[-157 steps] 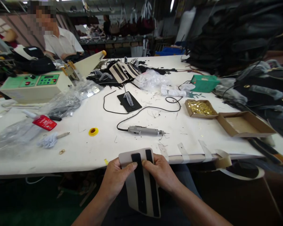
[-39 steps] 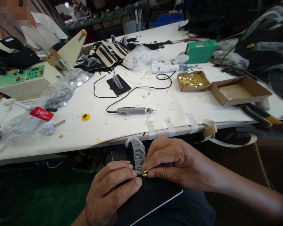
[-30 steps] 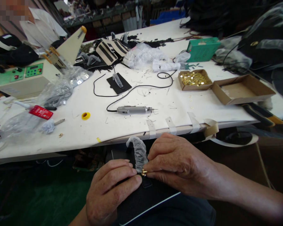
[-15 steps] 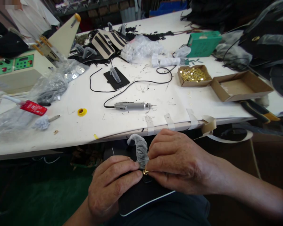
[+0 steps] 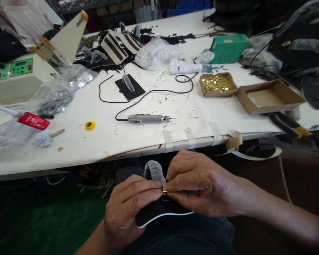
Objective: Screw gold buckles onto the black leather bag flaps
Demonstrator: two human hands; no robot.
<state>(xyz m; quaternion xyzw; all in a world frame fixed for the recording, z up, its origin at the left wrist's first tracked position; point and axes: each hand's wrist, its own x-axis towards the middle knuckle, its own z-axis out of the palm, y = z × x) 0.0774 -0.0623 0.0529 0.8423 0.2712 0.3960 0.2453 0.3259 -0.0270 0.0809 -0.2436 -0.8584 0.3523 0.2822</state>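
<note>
Head view, looking down past the edge of the white worktable [image 5: 149, 141] to the lap: the left hand [image 5: 127, 209] is clamping the near edge of a black panel [image 5: 159, 214] with a pale rim, thumb on top and fingers curled beneath, while the right hand [image 5: 199, 187] is pinching a small gold fitting [image 5: 164, 192] between thumb and forefinger, just at the base of a strap wrapped in grey tissue [image 5: 154, 171] that is arching up from the panel. Both hands are closed on the work, and the fingertips of the two hands are nearly touching around the fitting. The panel is resting on the person's lap, below the table edge. Judging from its bowed edge, the panel is appearing light and semi-flexible, stiff enough to hold flat yet liable to bend if gripped at one corner only; support along the edge near the fitting seems best. The fitting is looking tiny, hard and smooth, so probably slippery and easy to drop; a fingertip pinch is suiting it. The tissue wrap is seeming thin and tearable, so the strap is better steadied than squeezed. On the table are lying a corded grey power tool [image 5: 147, 118], a cardboard tray of gold hardware [image 5: 218, 84], an empty cardboard tray [image 5: 271, 96], a green box [image 5: 228, 44] and a yellow tape roll [image 5: 90, 125]
</note>
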